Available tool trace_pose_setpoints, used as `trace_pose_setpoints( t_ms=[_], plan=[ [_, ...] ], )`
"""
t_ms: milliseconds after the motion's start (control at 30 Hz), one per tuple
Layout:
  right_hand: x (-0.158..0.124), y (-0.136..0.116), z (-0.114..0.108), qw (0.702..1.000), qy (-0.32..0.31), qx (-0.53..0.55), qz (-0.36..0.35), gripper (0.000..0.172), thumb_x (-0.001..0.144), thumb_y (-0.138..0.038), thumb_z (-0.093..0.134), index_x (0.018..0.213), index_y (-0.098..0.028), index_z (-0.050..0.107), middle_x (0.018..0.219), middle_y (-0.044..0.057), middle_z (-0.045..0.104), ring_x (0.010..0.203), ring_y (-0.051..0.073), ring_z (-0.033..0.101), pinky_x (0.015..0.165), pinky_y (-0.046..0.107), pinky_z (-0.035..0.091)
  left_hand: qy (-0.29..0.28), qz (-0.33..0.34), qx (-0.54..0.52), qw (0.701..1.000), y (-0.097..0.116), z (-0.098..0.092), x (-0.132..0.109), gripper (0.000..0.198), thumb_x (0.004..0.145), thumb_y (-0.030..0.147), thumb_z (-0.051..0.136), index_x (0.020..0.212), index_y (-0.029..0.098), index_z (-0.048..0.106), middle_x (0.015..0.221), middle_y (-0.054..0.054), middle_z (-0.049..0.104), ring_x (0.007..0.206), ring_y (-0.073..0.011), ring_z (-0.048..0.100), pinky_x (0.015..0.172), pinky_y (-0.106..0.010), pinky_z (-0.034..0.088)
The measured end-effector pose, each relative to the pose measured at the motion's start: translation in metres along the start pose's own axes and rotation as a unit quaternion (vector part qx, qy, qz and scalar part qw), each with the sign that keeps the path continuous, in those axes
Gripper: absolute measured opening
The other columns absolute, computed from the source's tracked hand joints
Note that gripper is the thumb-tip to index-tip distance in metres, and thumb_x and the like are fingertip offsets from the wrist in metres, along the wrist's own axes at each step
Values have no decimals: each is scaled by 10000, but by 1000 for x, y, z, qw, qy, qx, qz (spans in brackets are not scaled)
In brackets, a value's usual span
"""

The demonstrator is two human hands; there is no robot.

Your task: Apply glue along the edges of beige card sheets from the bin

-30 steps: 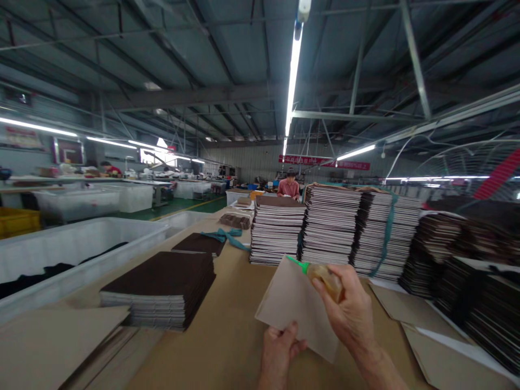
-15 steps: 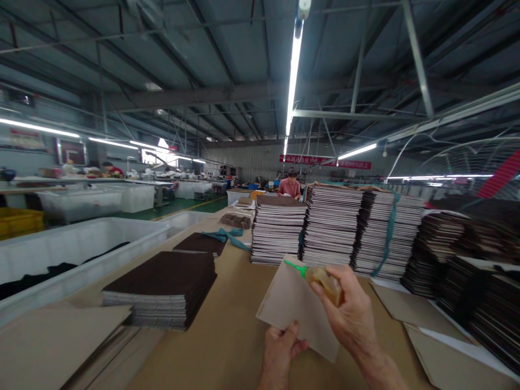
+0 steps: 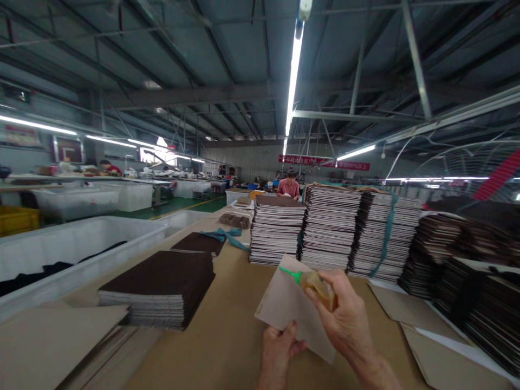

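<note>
My left hand (image 3: 280,349) pinches the near left edge of a grey-beige cardboard sheet (image 3: 280,303), thumb on top and fingers underneath. The sheet is tilted above the brown tabletop (image 3: 219,325). Wrapped in my right hand (image 3: 347,319) is a squeeze bottle (image 3: 317,288) of amber liquid, probably glue. Its green nozzle (image 3: 290,273) points left, close over the sheet's far left part; I cannot tell whether the tip touches. To the left lies a stack of dark brown panels (image 3: 158,279) with pale edges.
Tall stacks of dark panels (image 3: 276,230) stand beyond the sheet, with more on the right. Cardboard sheets (image 3: 52,341) lie at front left, others (image 3: 418,309) at right. A white bin (image 3: 134,230) borders the table's left. A person in pink (image 3: 287,187) sits at the far end.
My right hand and the bottle have moved slightly left and a little down, nozzle still over the sheet. My left hand keeps its hold on the cardboard. The whole view shifts slightly.
</note>
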State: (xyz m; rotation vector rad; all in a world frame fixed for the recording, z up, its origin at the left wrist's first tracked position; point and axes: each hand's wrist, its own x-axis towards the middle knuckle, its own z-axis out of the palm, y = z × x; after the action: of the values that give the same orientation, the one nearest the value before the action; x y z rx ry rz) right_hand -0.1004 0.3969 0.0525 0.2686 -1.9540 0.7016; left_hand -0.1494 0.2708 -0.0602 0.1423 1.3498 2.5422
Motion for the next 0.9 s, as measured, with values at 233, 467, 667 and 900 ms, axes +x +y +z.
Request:
trace_pose_setpoints(
  t_ms=[233, 467, 667, 900],
  plan=[
    [3, 7, -3, 998, 34, -45, 0, 251, 891, -393, 559, 1082, -238, 507, 985, 11, 539, 872, 166, 563, 779, 299, 446, -4, -13, 1, 1000, -11, -7, 10, 572, 581, 444, 825, 991, 82, 655, 962, -144, 699, 783, -244, 657, 641, -329, 596],
    [0, 7, -11, 996, 48, -72, -25, 253, 899, -368, 555, 1092, -212, 504, 962, 36, 534, 852, 187, 564, 768, 320, 457, 4, -14, 2, 1000, -16, -10, 14, 592, 566, 438, 837, 1011, 96, 648, 987, -144, 688, 777, -239, 655, 620, -330, 598],
    [-5, 7, -18, 994, 15, -108, -6, 224, 911, -374, 523, 1063, -211, 504, 927, 38, 531, 787, 198, 568, 715, 330, 467, 7, 7, 17, 1000, -6, -4, 5, 535, 582, 406, 832, 985, 103, 653, 933, -121, 694, 752, -234, 649, 605, -338, 601],
    [-9, 7, -23, 995, 28, -100, 1, 253, 900, -363, 540, 1094, -205, 500, 973, 51, 533, 821, 202, 571, 770, 340, 476, 0, 4, 36, 999, 0, 0, -1, 456, 637, 367, 803, 966, 84, 662, 918, -118, 693, 756, -224, 644, 660, -353, 603]
  ],
)
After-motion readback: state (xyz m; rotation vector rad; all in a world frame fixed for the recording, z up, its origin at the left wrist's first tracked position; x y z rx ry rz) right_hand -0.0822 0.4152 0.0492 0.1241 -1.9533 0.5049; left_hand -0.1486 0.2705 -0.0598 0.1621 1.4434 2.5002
